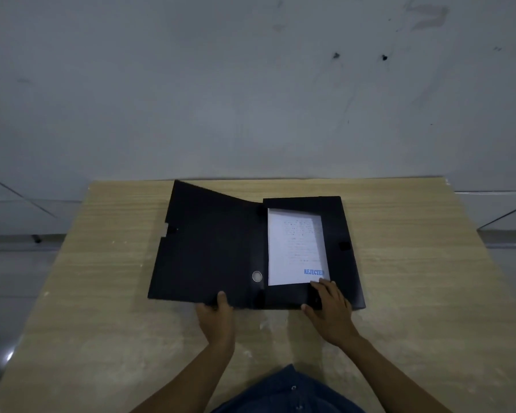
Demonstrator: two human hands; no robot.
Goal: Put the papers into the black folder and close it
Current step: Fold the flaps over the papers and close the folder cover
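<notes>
The black folder (209,251) lies open on the wooden table, its lid spread to the left and slightly raised at the far corner. White papers (294,245) with a blue "REJECTED" stamp lie inside the right-hand tray. My left hand (216,317) grips the near edge of the lid, thumb on top. My right hand (331,311) rests on the tray's near edge, fingertips touching the lower right corner of the papers.
The light wooden table (102,293) ends just behind the folder, against a grey wall (251,84). A fastening tab (344,245) sits on the folder's right side and a round ring hole (257,276) on its spine.
</notes>
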